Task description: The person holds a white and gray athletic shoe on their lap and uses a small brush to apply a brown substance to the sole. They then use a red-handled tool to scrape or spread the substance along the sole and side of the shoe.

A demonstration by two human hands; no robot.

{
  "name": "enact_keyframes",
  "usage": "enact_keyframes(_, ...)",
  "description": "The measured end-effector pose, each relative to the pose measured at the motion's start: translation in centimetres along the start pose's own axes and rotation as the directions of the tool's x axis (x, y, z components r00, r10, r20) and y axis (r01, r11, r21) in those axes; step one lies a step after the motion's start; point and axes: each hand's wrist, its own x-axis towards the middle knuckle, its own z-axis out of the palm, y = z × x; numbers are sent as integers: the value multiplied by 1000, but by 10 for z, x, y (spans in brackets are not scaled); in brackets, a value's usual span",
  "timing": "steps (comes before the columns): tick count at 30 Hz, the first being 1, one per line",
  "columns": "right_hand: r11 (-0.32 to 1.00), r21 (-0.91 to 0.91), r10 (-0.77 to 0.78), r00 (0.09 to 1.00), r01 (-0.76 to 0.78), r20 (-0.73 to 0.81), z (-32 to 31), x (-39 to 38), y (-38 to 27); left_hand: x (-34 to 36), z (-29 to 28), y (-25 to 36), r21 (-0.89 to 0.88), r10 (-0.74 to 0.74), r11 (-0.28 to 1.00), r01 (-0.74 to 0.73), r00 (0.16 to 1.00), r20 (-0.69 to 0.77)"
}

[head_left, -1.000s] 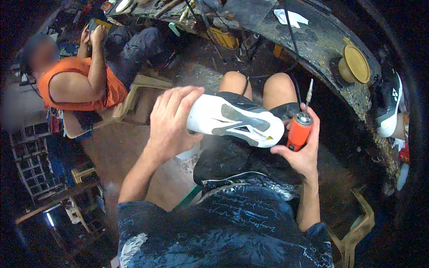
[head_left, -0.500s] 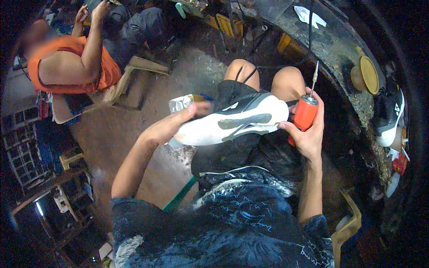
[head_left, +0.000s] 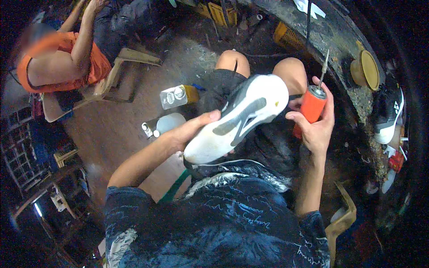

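Note:
A badminton-style shoe (head_left: 263, 105), white and grey, lies above my lap with its sole turned up. My left hand (head_left: 194, 129) grips it at its lower left end, thumb over the near side and the other fingers hidden beneath. In my right hand (head_left: 319, 129) is an orange-red cylinder (head_left: 311, 108) with a silver metal top, and a thin pointed metal rod (head_left: 325, 67) stands up out of it. The fingers wrap round the cylinder. A small gap parts it from the shoe's upper right end.
A silver and yellow tin (head_left: 174, 98) and a translucent container (head_left: 169, 123) stand left of my legs. A cluttered dark bench (head_left: 344, 67) curves along the right, bearing a yellow dish (head_left: 370, 70) and another shoe (head_left: 388, 129). Someone in an orange top (head_left: 67, 67) sits at the upper left.
The shoe has tilted, its right end swinging up and its left end down. My left hand, blurred over the shoe before, now grips its lower end. My right hand has shifted slightly right with the cylinder.

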Motion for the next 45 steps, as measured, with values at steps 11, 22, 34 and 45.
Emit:
enact_keyframes(11, 869, -486, 35, 971, 88, 237, -11, -54, -17, 72, 27, -22, -43, 387, 920, -390, 919, -70)
enact_keyframes(22, 730, -684, 146, 977, 1, 156, 23, -45, -14, 79, 33, -15, -164, 348, 914, -370, 925, -152)
enact_keyframes(34, 681, -718, 316, 942, -142, 113, 26, -33, -21, 82, 36, -12, -114, 407, 896, -430, 896, -180)
enact_keyframes(45, 702, -707, 282, 945, -87, 163, 28, -34, -20, 85, 39, -12, -141, 393, 894, -424, 897, -204)
